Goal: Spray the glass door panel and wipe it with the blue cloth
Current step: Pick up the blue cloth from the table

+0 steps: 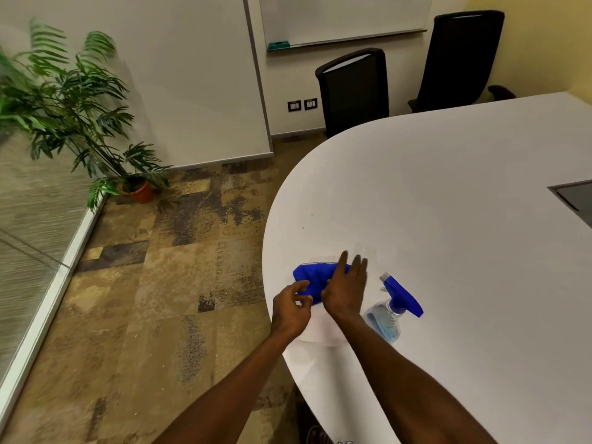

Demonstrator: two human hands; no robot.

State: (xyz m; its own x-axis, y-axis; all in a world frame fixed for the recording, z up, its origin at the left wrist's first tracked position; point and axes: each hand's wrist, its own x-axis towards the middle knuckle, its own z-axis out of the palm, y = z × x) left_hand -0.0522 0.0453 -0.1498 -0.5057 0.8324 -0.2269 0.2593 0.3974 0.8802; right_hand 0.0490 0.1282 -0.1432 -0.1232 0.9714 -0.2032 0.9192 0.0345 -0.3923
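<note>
The blue cloth (312,278) lies folded on the white table (448,219) near its rounded left edge. My right hand (347,288) rests flat on the cloth's right part, fingers spread. My left hand (293,307) sits at the cloth's near left corner with thumb and fingers curled, pinching at its edge. A clear spray bottle (392,309) with a blue trigger head lies on its side just right of my right hand. The frosted glass panel (28,238) with a white frame runs along the far left.
A potted palm (80,110) stands on the patterned carpet beside the glass panel. Two black office chairs (354,91) are at the table's far side, below a whiteboard (342,17). A dark recessed panel (576,200) sits in the table at right.
</note>
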